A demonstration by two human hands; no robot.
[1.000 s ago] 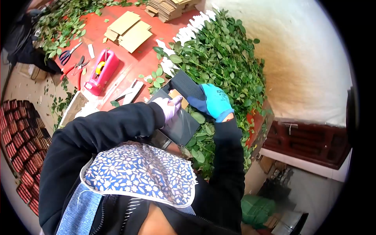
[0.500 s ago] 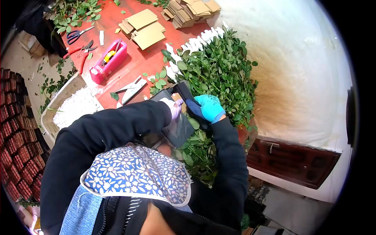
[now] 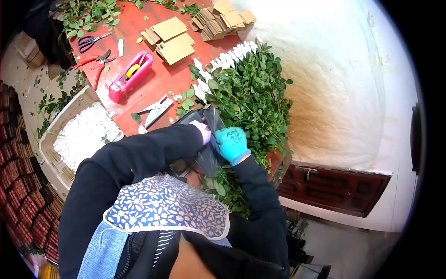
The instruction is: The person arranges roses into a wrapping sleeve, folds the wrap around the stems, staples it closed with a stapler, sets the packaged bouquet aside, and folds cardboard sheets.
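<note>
A dark grey and clear plastic sleeve (image 3: pixel 210 157) lies at the near end of the red table, in front of my body. My left hand (image 3: pixel 203 131), in a pale purple and white glove, is at the sleeve's upper part; its fingers are mostly hidden. Curled over the sleeve's right edge is my right hand (image 3: pixel 231 143) in a teal glove, fingers closed on the plastic. Beyond both hands lies a pile of leafy green stems (image 3: pixel 253 100), their far ends wrapped in white. More leafy stems (image 3: pixel 225 186) show below the sleeve.
Stacked cardboard pieces (image 3: pixel 174 39) sit on the red table (image 3: pixel 139 21). Nearer are a pink tape dispenser (image 3: pixel 131 76), a stapler-like metal tool (image 3: pixel 157 110), red pruning shears (image 3: pixel 100 58) and dark-handled scissors (image 3: pixel 93 42). A basket (image 3: pixel 53 130) of white pieces stands left.
My right hand has moved left and turned over the sleeve's edge, closer to my left hand. The dark flap and brown cardboard seen between the hands earlier are now covered. The view has shifted slightly.
</note>
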